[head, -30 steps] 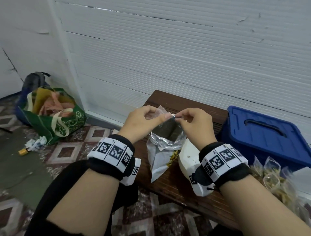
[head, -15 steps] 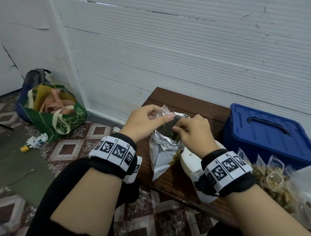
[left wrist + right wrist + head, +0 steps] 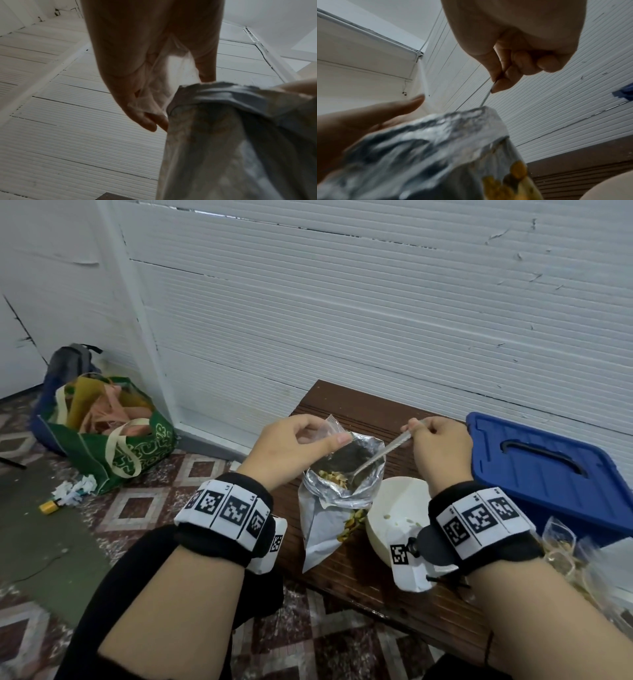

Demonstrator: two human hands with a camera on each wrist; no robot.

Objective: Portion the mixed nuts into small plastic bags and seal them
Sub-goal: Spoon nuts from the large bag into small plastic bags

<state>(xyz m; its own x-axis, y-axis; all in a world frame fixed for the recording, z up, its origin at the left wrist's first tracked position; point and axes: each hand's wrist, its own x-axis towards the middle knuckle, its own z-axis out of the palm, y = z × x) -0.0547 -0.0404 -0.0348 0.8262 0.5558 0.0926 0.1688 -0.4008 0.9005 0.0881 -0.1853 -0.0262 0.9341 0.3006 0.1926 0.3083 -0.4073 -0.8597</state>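
An open foil nut bag (image 3: 342,494) stands on the brown bench (image 3: 359,583), with mixed nuts (image 3: 334,475) showing inside. My left hand (image 3: 322,436) pinches a small clear plastic bag (image 3: 327,428) just above the foil bag's left rim; the left wrist view shows this clear bag (image 3: 171,75) hanging between thumb and fingers. My right hand (image 3: 421,429) grips the handle of a metal spoon (image 3: 387,451). The spoon slants down to the left, and its bowl is inside the foil bag. In the right wrist view the fingers pinch the spoon handle (image 3: 486,97) above the foil bag (image 3: 436,142).
A white bowl (image 3: 397,508) sits right of the foil bag, under my right wrist. A blue lidded box (image 3: 548,474) stands at the bench's right, with several filled small bags (image 3: 561,546) in front of it. On the floor to the left are a green tote (image 3: 113,436) and a backpack (image 3: 68,364).
Both hands were together at the small bag's mouth. My right hand has moved right and now holds a spoon dipped into the foil bag. The left hand keeps hold of the small bag.
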